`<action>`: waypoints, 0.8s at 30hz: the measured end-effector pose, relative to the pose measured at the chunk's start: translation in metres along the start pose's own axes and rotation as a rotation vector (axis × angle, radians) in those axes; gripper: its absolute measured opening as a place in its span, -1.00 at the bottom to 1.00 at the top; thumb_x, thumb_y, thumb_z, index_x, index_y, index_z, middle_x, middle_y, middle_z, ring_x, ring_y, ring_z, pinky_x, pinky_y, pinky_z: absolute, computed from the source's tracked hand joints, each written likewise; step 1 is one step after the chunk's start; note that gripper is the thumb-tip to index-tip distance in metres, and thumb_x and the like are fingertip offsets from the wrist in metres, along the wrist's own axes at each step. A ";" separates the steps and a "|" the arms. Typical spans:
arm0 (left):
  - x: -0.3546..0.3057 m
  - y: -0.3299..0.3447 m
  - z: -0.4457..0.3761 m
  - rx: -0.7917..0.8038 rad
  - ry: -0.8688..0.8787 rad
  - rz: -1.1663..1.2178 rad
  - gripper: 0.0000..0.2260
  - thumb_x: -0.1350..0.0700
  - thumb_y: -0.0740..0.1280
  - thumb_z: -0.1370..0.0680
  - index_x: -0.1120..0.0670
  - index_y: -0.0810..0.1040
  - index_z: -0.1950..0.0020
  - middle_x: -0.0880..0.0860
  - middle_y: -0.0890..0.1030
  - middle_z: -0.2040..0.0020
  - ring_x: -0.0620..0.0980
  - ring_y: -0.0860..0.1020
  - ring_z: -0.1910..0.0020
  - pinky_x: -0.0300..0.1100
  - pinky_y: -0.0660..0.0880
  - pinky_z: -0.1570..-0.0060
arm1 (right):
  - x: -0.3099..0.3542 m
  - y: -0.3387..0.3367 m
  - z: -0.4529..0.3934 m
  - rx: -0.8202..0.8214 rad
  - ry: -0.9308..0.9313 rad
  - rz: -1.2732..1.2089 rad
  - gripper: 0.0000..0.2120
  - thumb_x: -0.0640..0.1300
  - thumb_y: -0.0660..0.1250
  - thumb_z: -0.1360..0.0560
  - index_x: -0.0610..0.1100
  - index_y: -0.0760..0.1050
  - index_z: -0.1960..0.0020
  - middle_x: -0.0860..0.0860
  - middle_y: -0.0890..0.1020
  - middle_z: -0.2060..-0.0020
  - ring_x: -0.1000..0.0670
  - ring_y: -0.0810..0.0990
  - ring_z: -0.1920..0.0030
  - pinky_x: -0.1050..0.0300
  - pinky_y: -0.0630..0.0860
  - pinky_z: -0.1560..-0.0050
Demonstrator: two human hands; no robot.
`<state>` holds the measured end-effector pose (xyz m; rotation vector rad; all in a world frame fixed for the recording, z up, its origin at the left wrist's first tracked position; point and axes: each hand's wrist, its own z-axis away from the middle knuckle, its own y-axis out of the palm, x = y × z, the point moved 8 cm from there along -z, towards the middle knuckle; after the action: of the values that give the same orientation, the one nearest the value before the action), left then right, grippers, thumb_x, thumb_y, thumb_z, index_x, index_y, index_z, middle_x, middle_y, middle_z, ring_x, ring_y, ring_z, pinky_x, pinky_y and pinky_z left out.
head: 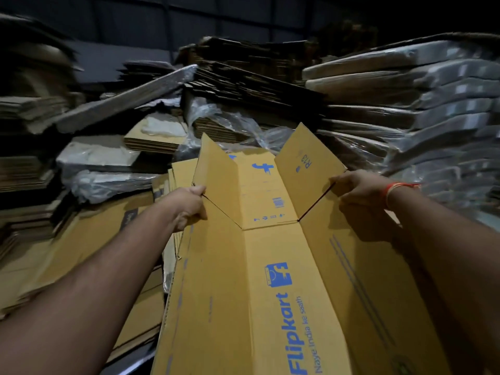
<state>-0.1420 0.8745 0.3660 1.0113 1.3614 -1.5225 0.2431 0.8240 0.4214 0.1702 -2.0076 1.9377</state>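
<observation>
A yellow-brown cardboard box (270, 280) with blue Flipkart print lies lengthwise in front of me, its far flaps standing up and spread apart. My left hand (190, 205) grips the box's left edge at the base of the left flap, fingers curled round the cardboard. On the opposite side, my right hand (357, 189) grips the right edge at the base of the right flap; an orange thread band circles that wrist. The box's near end runs out of the frame at the bottom.
Flattened cartons (89, 239) lie stacked at the left and under the box. Plastic-wrapped bundles of flat cardboard (422, 109) tower at the right and back. Loose plastic film (232, 125) lies in the middle. A dark wall (162, 23) stands behind.
</observation>
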 end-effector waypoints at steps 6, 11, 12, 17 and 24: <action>0.024 0.003 -0.046 -0.141 -0.103 0.002 -0.24 0.56 0.29 -0.46 -0.05 0.41 -0.54 0.10 0.43 -0.47 0.13 0.53 -0.18 -0.04 0.64 0.01 | 0.010 0.025 -0.093 0.035 -0.115 0.071 -0.34 -0.18 0.48 -0.50 0.02 0.34 -0.54 -0.11 0.49 -0.39 -0.14 0.48 -0.35 0.02 0.46 -0.32; 0.029 0.003 -0.098 -0.189 -0.138 0.017 -0.29 0.56 0.28 -0.45 -0.03 0.49 -0.48 0.15 0.41 -0.43 0.23 0.50 -0.25 0.14 0.59 -0.20 | 0.000 0.038 -0.167 -0.015 -0.153 0.069 -0.44 -0.19 0.46 -0.52 -0.03 0.43 -0.49 -0.07 0.53 -0.38 -0.09 0.51 -0.34 0.14 0.44 -0.23; 0.028 0.002 -0.109 -0.201 -0.148 0.020 -0.30 0.56 0.28 -0.46 -0.02 0.50 -0.47 0.13 0.41 -0.43 0.22 0.49 -0.26 0.14 0.58 -0.21 | -0.001 0.037 -0.182 -0.022 -0.157 0.063 -0.45 -0.18 0.46 -0.52 -0.01 0.45 -0.48 -0.06 0.54 -0.37 -0.09 0.51 -0.33 0.14 0.44 -0.24; 0.017 0.000 -0.167 -0.221 -0.157 0.014 -0.39 0.57 0.27 -0.48 0.04 0.56 -0.39 0.12 0.44 -0.29 0.25 0.47 -0.31 0.14 0.52 -0.30 | 0.003 0.033 -0.249 -0.038 -0.178 0.069 -0.47 -0.14 0.47 -0.52 0.02 0.46 -0.46 -0.03 0.56 -0.35 -0.08 0.52 -0.33 0.11 0.44 -0.23; 0.002 -0.008 -0.232 -0.239 -0.162 -0.003 -0.44 0.56 0.24 -0.51 0.02 0.58 -0.32 0.20 0.45 -0.33 0.23 0.48 -0.23 0.04 0.60 -0.10 | 0.022 0.031 -0.327 -0.046 -0.210 0.074 -0.49 -0.14 0.44 -0.54 0.04 0.45 -0.45 -0.02 0.50 -0.39 -0.08 0.48 -0.36 0.06 0.46 -0.27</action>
<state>-0.1420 1.1058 0.3468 0.7217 1.3909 -1.3735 0.2655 1.1520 0.4021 0.3028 -2.2190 1.9884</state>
